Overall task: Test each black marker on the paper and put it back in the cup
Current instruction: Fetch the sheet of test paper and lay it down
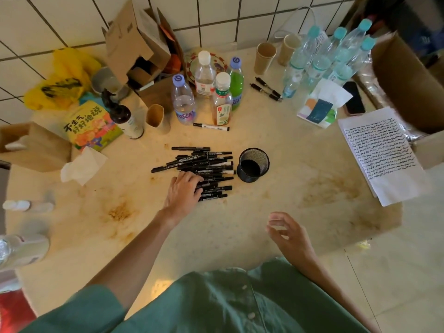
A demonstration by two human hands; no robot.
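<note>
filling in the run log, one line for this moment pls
left hand on marker pile | right hand open above table, holds nothing | mesh cup empty | paper far right, scribbled

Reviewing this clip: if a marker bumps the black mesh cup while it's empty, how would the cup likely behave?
The mesh cup looks empty and thin-walled, so it is probably light and would slide or tip on the smooth countertop. It already appears tilted, and being round, it may roll if knocked over toward the marker pile.
</note>
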